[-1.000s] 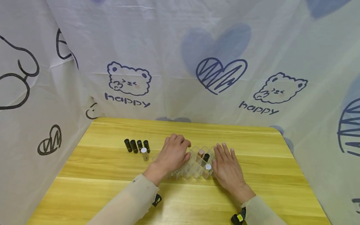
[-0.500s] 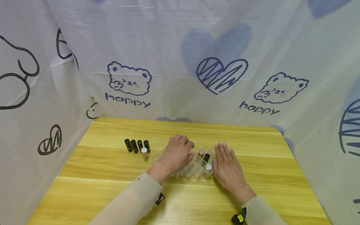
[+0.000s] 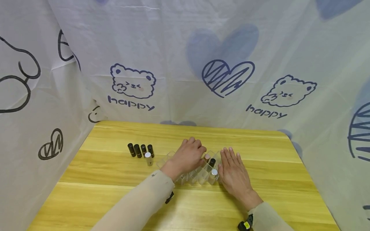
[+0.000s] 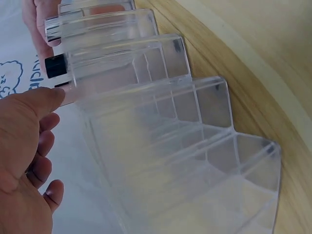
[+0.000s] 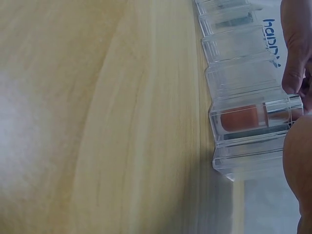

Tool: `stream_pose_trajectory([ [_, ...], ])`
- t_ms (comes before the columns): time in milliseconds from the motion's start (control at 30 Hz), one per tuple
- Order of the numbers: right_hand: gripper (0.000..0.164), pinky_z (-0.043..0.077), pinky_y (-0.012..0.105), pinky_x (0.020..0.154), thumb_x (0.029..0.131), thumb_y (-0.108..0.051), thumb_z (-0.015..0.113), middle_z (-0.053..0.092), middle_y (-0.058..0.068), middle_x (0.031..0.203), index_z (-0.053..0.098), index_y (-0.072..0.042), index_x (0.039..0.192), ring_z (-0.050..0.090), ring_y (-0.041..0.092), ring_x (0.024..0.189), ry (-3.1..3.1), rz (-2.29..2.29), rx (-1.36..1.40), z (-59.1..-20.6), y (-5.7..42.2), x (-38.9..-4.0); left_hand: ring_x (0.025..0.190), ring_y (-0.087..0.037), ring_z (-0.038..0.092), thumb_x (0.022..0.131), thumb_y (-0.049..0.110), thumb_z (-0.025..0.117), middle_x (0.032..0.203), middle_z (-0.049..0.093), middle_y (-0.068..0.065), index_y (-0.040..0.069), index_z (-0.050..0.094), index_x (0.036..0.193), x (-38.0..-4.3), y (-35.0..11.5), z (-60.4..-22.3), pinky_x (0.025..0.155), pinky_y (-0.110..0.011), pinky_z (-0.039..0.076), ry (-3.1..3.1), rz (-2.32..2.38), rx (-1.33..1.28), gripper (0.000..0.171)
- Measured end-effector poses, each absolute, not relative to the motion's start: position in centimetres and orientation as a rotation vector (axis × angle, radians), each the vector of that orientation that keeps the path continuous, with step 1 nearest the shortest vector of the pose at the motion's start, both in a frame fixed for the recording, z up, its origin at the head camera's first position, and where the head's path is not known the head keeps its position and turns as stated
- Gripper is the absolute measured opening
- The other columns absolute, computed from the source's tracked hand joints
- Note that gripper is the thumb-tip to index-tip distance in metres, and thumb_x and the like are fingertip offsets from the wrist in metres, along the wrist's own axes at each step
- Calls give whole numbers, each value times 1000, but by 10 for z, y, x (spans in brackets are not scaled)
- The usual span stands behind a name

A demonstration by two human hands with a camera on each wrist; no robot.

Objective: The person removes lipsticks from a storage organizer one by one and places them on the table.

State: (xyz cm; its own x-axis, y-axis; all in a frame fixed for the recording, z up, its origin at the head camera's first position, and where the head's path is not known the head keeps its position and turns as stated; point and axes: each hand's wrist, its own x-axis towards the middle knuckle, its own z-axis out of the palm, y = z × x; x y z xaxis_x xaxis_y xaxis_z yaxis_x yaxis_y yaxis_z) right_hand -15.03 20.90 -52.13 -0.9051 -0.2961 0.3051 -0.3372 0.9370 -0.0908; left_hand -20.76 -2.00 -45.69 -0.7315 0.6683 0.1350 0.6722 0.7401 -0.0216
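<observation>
A clear acrylic lipstick organizer (image 3: 199,179) with diamond-shaped cells stands mid-table. In its right part are a rose-capped lipstick (image 3: 206,158), a black-capped tube (image 3: 212,162) and a silver-capped tube (image 3: 214,172), whose orange-brown body (image 5: 239,118) shows through the wall in the right wrist view. My left hand (image 3: 189,155) hovers over the organizer with bent fingers. Its thumb (image 4: 51,100) is right at the rose-capped lipstick; I cannot tell whether it pinches it. My right hand (image 3: 234,173) lies with straight fingers along the organizer's right end.
Left of the organizer, several black tubes (image 3: 137,150) stand in a row, with a silver-capped tube (image 3: 148,158) in front of them. The yellow wood-grain table (image 3: 254,144) is bordered by a printed white cloth (image 3: 173,64) at the back and sides.
My left hand has moved steadily to the right over the organizer, from the left-hand cells to beside the rose-capped lipstick. My right hand and the tubes have stayed in place.
</observation>
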Motion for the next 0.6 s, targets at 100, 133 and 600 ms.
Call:
stream_pose_trajectory([
  [100,55,26,58,126,110,-27,45,45,23,161,45,6,155,35,41,155,-2775,207,474,-522,209,-151,101,-19,46,106,46,61,117,63,2,21,71,127,-210,-14,-458,89,-37,40,-2820,-31,-1087,34],
  [133,55,26,58,126,110,-26,45,45,23,161,46,6,155,35,41,155,-2769,209,476,-523,209,-150,101,-19,46,107,45,59,117,63,2,21,71,126,-210,-13,-459,89,-37,40,-2819,-26,-1086,33],
  [600,56,24,56,127,112,-29,43,44,22,163,44,5,156,32,38,157,-2815,202,451,-524,209,-150,97,-20,44,111,43,49,109,61,2,21,72,116,-211,-7,-463,88,-38,39,-2849,-10,-1069,32],
])
